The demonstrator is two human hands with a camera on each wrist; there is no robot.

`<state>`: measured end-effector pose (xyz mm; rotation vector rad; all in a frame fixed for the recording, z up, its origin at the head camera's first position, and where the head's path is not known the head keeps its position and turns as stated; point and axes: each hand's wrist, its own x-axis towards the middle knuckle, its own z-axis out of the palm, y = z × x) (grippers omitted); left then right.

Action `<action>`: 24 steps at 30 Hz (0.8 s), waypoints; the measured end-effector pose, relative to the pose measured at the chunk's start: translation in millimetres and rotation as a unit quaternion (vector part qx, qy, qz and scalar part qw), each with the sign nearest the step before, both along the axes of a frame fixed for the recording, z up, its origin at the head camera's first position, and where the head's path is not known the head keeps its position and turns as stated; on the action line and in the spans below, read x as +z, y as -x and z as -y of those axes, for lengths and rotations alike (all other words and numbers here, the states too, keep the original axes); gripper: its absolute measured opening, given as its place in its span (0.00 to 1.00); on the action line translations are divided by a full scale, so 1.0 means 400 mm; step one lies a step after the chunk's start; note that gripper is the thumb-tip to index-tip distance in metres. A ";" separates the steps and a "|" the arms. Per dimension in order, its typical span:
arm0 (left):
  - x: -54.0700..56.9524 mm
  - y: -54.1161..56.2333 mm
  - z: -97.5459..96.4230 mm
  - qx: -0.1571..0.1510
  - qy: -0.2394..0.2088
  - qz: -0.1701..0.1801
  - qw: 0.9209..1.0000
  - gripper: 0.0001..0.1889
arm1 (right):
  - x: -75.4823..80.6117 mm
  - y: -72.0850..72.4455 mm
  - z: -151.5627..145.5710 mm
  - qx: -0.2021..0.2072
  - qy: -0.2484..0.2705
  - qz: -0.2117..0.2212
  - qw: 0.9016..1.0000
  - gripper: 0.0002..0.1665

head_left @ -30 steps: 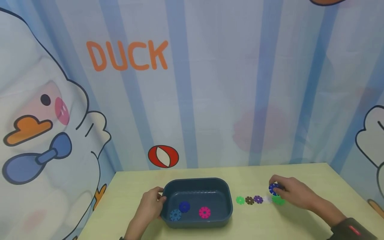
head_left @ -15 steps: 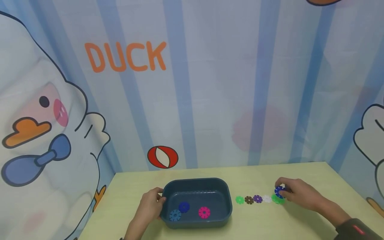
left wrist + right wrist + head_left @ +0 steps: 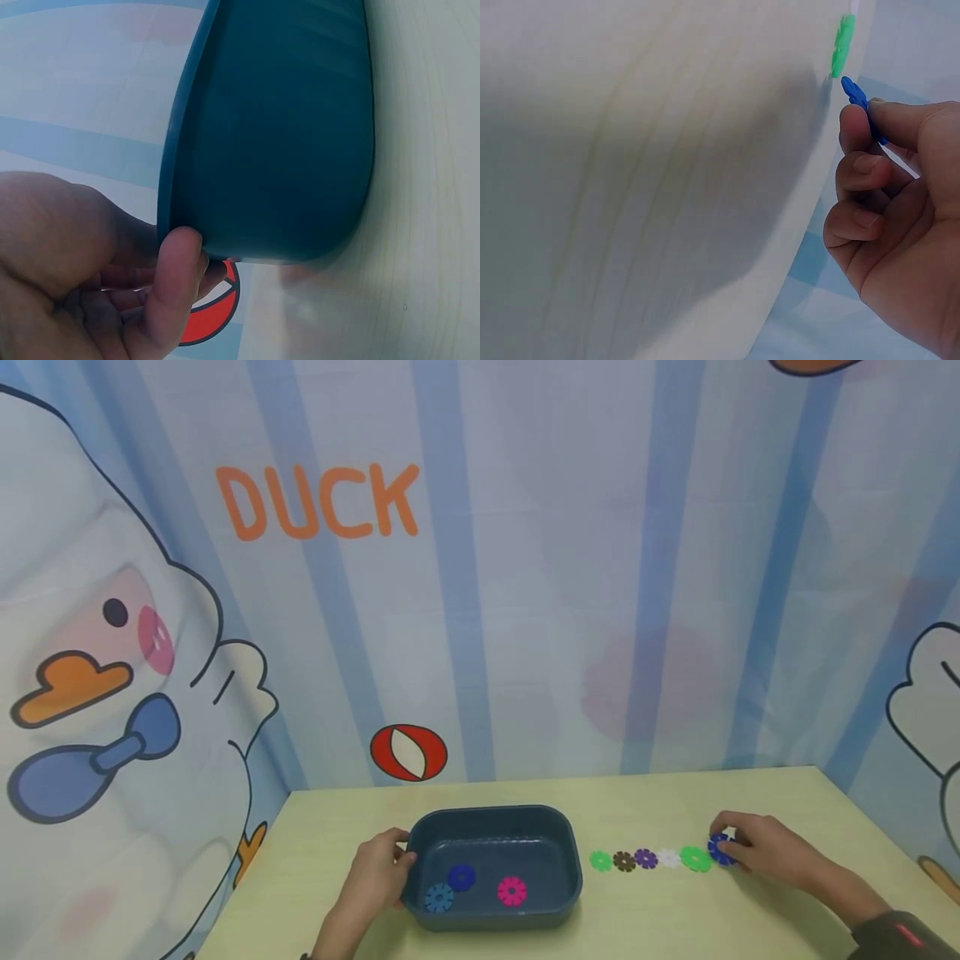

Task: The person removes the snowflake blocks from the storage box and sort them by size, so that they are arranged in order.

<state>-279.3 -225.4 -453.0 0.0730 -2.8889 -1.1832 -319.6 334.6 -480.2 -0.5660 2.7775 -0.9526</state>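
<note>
Between thumb and fingertips my right hand (image 3: 772, 850) pinches a dark blue notched plastic disc (image 3: 856, 94), just above the table at the right end of a row. That row runs leftward from a larger green disc (image 3: 695, 859) through a white disc (image 3: 669, 858), a purple disc (image 3: 646, 858) and a brown disc (image 3: 624, 861) to a small green disc (image 3: 601, 861). My left hand (image 3: 373, 872) grips the rim of a dark blue-grey basin (image 3: 277, 135) at its left side. Inside the basin lie a light blue disc (image 3: 439, 897), a blue disc (image 3: 461, 877) and a pink disc (image 3: 512, 891).
The pale wooden table (image 3: 637, 914) carries the basin left of the row. Behind it hangs a striped curtain (image 3: 525, 610) printed with ducks and the word DUCK, coming down at the table's back edge and both sides.
My right hand has moved right and down with the dark blue disc, from above the larger green disc to beside it, uncovering the white and green discs. The left hand stays on the basin.
</note>
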 end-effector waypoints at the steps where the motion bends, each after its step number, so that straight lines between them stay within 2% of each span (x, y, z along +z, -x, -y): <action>1: 0.000 0.000 0.000 0.002 -0.002 0.001 1.000 0.18 | -0.002 0.000 -0.002 0.001 0.001 -0.001 1.000 0.10; 7: -0.002 0.002 -0.001 0.011 -0.005 0.004 1.000 0.17 | -0.017 0.006 -0.012 -0.002 -0.004 0.005 1.000 0.08; 14: -0.002 0.000 0.000 0.007 -0.004 0.005 1.000 0.18 | -0.030 0.007 -0.022 0.001 0.001 0.010 1.000 0.07; 20: -0.002 -0.001 0.002 0.007 -0.005 0.003 1.000 0.18 | -0.035 0.006 -0.025 -0.003 -0.011 0.002 1.000 0.08; 24: -0.001 0.000 0.001 0.008 -0.004 0.003 1.000 0.18 | -0.028 0.001 -0.021 -0.009 -0.024 -0.022 0.999 0.11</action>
